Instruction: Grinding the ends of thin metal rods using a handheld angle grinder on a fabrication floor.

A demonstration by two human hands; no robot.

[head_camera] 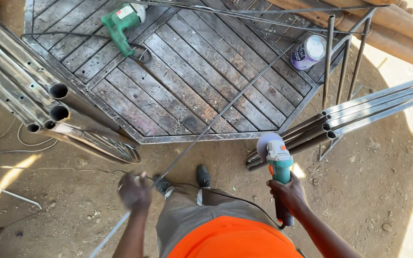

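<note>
dirt yard, right hand [288,192] fingers wrapped round teal angle grinder [278,165], left hand [135,192] blurred, closed around thin steel rod [216,119]

Sunlit dirt ground [369,191], hard shadows

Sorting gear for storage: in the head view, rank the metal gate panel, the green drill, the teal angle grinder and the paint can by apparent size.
1. Metal gate panel, by far.
2. Teal angle grinder and green drill: alike; the grinder sits nearer the camera, so unsure.
3. Paint can.
</note>
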